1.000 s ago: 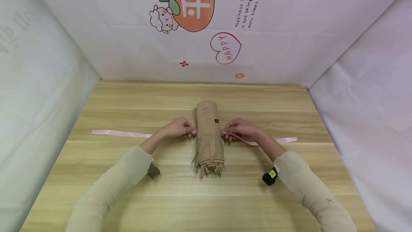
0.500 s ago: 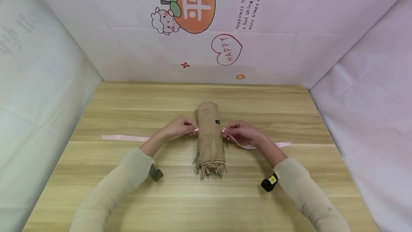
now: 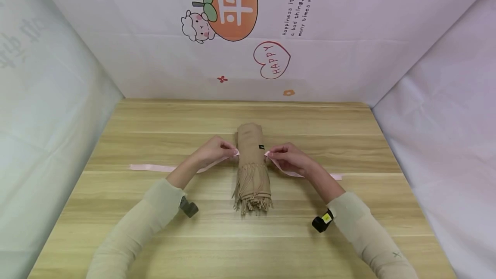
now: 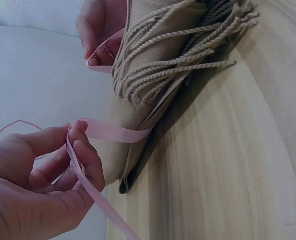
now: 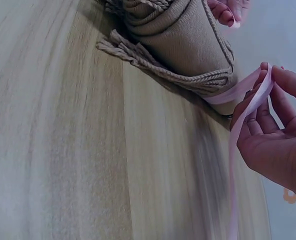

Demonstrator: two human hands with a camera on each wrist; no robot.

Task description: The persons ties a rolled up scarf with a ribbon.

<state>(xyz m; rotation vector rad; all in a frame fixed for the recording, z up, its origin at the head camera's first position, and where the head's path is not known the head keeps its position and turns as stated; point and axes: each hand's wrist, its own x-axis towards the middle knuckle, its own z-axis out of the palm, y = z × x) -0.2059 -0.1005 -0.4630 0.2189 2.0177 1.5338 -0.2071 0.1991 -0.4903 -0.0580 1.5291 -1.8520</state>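
One long, flat, pale pink cloth ribbon (image 3: pixel 153 168) is pinched in two places: the bare left hand (image 3: pixel 214 152) has thumb and fingers clamped together on it, and the bare right hand (image 3: pixel 291 158) grips it the same way. Between the two sets of fingertips lies a tan, cylindrical roll of woven cloth (image 3: pixel 249 139), lengthwise away from the person on the pale wood-grained table (image 3: pixel 252 251). From each hand's fingertips a short stretch of ribbon runs inward to the roll's lower edge and goes out of sight there; its tails trail outward from the fingers, pass beneath the wrists and lie on the tabletop to either side. Twisted tan fringe (image 3: pixel 253 184) hangs at the roll's near end, closer to the person than the fingertips, while a small black rectangular label (image 3: pixel 261 147) sits just beside the right fingertips. Behind the fingers, at the cuffs of the cream sleeves (image 3: pixel 155 203), are small dark cameras (image 3: pixel 322 222). Well beyond the fingers stands a white printed backdrop (image 3: pixel 155 63) with a red-outlined heart (image 3: pixel 272 60)
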